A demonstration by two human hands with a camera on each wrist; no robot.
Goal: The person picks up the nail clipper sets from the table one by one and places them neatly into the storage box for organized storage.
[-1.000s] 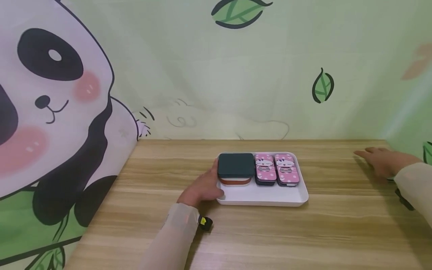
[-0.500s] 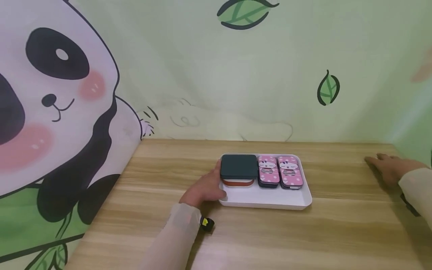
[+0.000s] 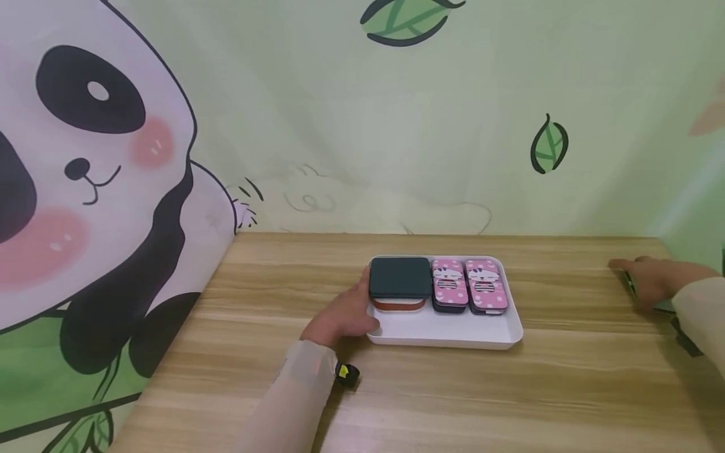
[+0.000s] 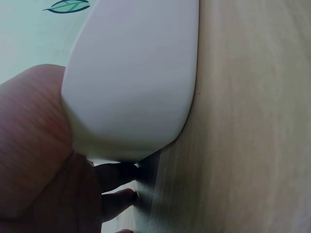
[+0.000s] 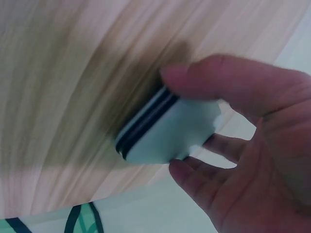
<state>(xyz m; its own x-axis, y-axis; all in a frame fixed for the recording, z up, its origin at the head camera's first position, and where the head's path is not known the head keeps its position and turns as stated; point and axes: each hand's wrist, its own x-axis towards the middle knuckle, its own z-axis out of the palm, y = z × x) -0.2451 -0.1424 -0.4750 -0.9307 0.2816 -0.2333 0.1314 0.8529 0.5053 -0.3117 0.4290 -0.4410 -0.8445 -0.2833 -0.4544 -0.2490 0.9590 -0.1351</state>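
My left hand (image 3: 342, 314) holds the left side of a white tray (image 3: 442, 336), thumb at the near corner and fingers along the side wall. In the left wrist view the tray's outer wall (image 4: 131, 82) fills the top, with the palm against it. Within the tray lie a dark green flat case (image 3: 400, 277) over a brown-and-white one (image 3: 399, 304), and two pink cat-print tins (image 3: 449, 283) side by side. At the far right, my right hand (image 3: 651, 283) pinches a small pale green tin (image 5: 170, 131) with a dark band between thumb and fingers, tilted by the tabletop.
The wood-grain table (image 3: 272, 283) runs back to a green cloth backdrop (image 3: 317, 94) printed with a panda and leaves. A similar panel stands along the right side. A dark wrist strap part (image 3: 347, 374) hangs by the left sleeve.
The left hand and tray have stayed put. The right hand has closed round the pale green tin, whose edges now show beside the fingers. The head view shifted slightly.
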